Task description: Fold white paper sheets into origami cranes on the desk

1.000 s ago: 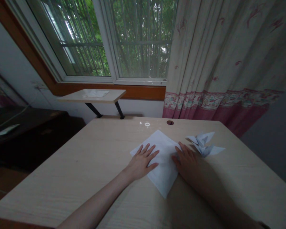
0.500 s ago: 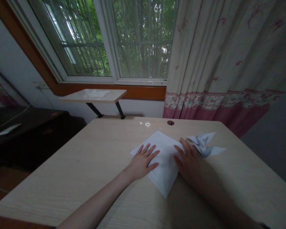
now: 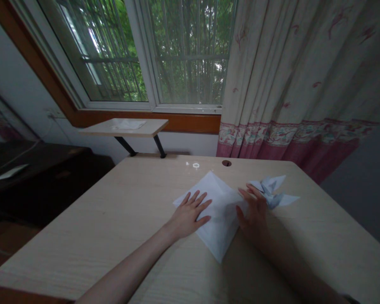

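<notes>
A white square sheet of paper [image 3: 219,211] lies cornerwise on the pale wooden desk [image 3: 114,219]. My left hand [image 3: 188,216] rests flat on the sheet's left part, fingers spread and open. At the sheet's right corner my right hand [image 3: 255,211] is turned on its side, its fingers closed on the paper's edge. That side of the sheet is raised a little off the desk. Just right of my right hand lies a folded white paper figure [image 3: 272,191] with pointed flaps.
A round cable hole [image 3: 226,163] sits near the desk's far edge. A small raised shelf [image 3: 126,126] stands at the back left under the window [image 3: 164,55]. A patterned curtain [image 3: 304,84] hangs at the right. A dark low cabinet [image 3: 34,173] stands at the left.
My right hand has slid forward along the sheet's right edge, turned on its side and closed on the corner, raising that side. My left hand has stayed flat in place.
</notes>
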The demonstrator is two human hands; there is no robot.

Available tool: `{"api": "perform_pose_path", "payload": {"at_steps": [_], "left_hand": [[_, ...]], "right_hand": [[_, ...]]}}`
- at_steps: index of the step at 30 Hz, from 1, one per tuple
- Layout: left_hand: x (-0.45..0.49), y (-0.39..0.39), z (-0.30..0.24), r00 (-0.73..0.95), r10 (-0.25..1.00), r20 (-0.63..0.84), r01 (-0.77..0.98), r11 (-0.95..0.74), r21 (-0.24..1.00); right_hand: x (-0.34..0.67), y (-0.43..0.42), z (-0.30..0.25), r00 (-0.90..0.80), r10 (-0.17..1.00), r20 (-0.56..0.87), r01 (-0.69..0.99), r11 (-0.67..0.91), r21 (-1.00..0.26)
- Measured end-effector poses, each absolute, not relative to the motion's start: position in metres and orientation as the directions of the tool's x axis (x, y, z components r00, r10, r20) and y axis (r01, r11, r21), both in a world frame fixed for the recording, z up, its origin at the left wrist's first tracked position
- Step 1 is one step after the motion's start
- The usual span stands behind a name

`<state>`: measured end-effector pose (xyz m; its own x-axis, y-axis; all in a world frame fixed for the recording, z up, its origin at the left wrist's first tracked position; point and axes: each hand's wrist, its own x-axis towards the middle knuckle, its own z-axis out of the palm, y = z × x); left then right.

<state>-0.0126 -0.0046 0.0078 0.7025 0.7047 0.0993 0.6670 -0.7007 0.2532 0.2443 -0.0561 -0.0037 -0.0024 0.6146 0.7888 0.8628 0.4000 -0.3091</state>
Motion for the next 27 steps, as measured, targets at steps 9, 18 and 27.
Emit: {"api": "perform_pose_path", "payload": {"at_steps": [9,18,27], "left_hand": [[-0.013,-0.005,0.007,0.71,0.691,0.138,0.65,-0.718,0.25],[-0.013,-0.005,0.008,0.707,0.693,0.143,0.648,-0.715,0.263],[-0.012,-0.007,0.01,0.712,0.694,0.108,0.66,-0.714,0.233]], "right_hand": [[0.25,-0.049,-0.007,0.075,0.654,0.753,0.713,0.493,-0.5],[0.251,-0.055,0.002,-0.097,0.709,0.698,0.826,0.449,-0.341],[0.242,-0.06,0.003,0.029,0.848,0.529,0.71,0.355,-0.608]]}}
